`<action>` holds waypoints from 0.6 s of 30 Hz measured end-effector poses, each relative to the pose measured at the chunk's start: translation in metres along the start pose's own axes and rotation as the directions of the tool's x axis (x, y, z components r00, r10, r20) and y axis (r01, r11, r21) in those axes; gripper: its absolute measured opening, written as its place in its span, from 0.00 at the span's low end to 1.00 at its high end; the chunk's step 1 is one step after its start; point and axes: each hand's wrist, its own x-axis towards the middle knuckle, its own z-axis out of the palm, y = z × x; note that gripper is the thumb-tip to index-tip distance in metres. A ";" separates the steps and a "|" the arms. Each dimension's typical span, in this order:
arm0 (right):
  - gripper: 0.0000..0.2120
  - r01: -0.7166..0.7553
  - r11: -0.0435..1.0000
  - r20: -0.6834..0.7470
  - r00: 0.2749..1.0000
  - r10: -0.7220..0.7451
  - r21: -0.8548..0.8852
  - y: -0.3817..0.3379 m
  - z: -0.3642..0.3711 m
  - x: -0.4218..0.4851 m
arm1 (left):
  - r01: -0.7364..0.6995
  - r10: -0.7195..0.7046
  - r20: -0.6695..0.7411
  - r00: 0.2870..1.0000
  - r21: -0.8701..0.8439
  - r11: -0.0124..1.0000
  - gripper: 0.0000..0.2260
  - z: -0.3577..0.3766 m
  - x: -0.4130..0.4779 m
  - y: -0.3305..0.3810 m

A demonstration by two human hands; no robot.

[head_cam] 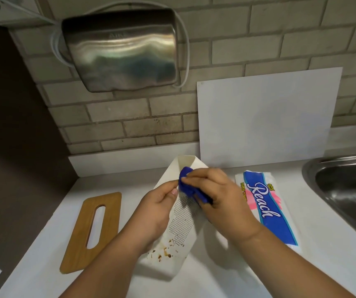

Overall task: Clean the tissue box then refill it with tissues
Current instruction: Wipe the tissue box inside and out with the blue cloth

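Tissue box (181, 232) is gripped by left hand (153, 211), while right hand (222, 196) clutches blue cloth (186, 183) against it.

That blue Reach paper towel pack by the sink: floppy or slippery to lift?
Probably light and soft: the pack lies flat and looks filled with folded paper. Its glossy wrap may slip a little. It would likely sag if lifted by one end.

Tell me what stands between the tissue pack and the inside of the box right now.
The wooden lid is off, lying left of the box. Only the right hand with the blue cloth sits in the opening, between it and the tissue pack.
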 end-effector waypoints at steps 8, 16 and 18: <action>0.18 -0.152 0.988 -0.033 0.988 0.153 0.020 0.003 -0.007 0.012 | 0.014 -0.014 0.007 1.000 0.025 1.000 0.19 -0.003 -0.001 -0.001; 0.13 -0.585 0.807 -0.074 0.804 0.590 0.079 0.027 -0.011 -0.005 | 0.060 -0.060 -0.010 0.998 0.045 0.997 0.18 -0.008 -0.002 -0.010; 0.12 -0.572 0.816 -0.101 0.810 0.578 0.079 0.024 -0.006 -0.015 | 0.054 -0.052 -0.020 0.998 0.071 0.996 0.17 -0.006 -0.001 -0.011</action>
